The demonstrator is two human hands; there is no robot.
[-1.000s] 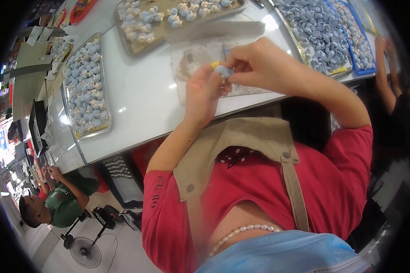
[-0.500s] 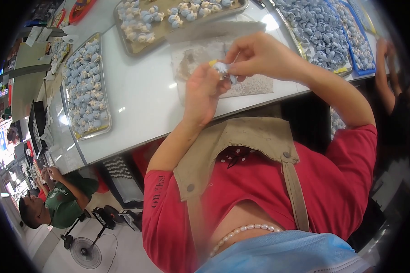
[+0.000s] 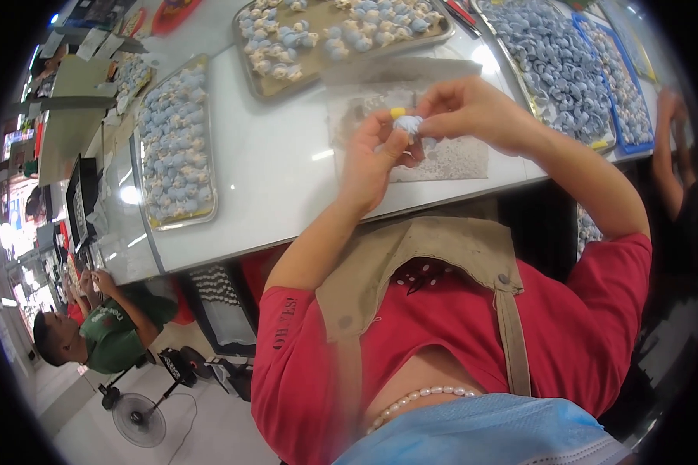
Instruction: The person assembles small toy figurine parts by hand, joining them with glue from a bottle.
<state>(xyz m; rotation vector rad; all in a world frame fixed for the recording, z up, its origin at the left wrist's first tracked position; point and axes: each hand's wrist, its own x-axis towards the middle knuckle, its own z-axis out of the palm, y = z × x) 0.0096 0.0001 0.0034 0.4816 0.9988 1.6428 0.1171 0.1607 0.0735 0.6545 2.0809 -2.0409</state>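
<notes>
My left hand (image 3: 371, 164) is closed around a small light-blue and cream figurine (image 3: 407, 125), gripping it between thumb and fingers. A yellow band (image 3: 397, 113) is wrapped on a finger of that hand. My right hand (image 3: 473, 115) pinches the figurine's right side with thumb and forefinger; its fingers hide part of the piece. Both hands are above a grey, stained board (image 3: 454, 161) on the white table (image 3: 244, 167). What the right fingertips press on exactly is too small to tell.
Beyond the board stands a metal tray (image 3: 260, 87) of similar figurines. Another full tray (image 3: 177, 147) lies at left. At right are a tray of curved blue pieces (image 3: 551, 62) and a blue-rimmed tray (image 3: 634, 146). A co-worker (image 3: 116, 325) sits at left; another person's arm (image 3: 665, 151) shows at far right.
The view has shifted, so the table and hands appear farther right and lower. The figurine has turned between my fingers and shows more of its blue side. Both hands still grip it.
</notes>
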